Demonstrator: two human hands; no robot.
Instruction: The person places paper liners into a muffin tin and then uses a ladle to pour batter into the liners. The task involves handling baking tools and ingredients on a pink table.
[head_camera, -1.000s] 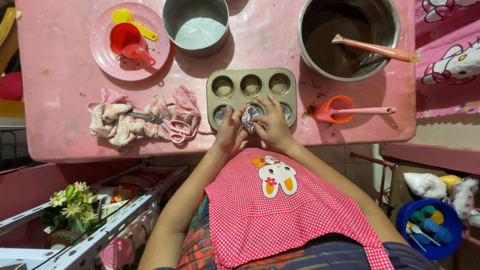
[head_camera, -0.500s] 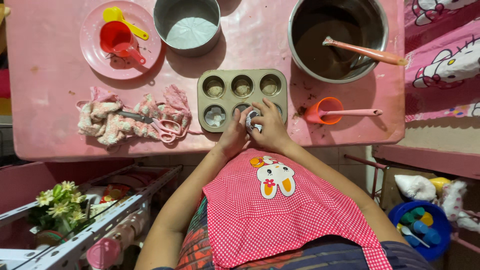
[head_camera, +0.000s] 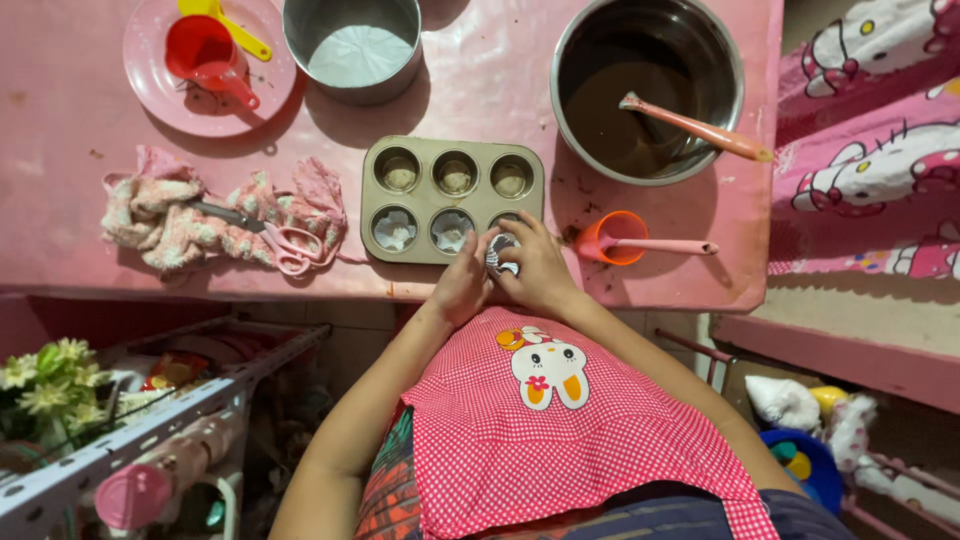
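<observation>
Far L: pink plate (head_camera: 150, 85) w/ red measuring cup (head_camera: 205, 55); below it, cloth (head_camera: 180, 225) w/ scissors (head_camera: 285, 245) on top. Centre: 6-cup muffin tin (head_camera: 375, 200) on pink table (head_camera: 60, 160). L hand (head_camera: 462, 285) & R hand (head_camera: 540, 272) meet at tin's near-right cup, fingers of both pinched on a paper liner (head_camera: 500, 252). R: bowl (head_camera: 735, 75) of dark batter w/ spatula (head_camera: 695, 125); orange cup (head_camera: 620, 238) nr R hand.

Both hands, left hand (head_camera: 462, 285) and right hand (head_camera: 540, 270), now sit lower, at the near right corner of the muffin tray (head_camera: 452, 197), fingers pinching the paper liner (head_camera: 500, 254) closer together.
</observation>
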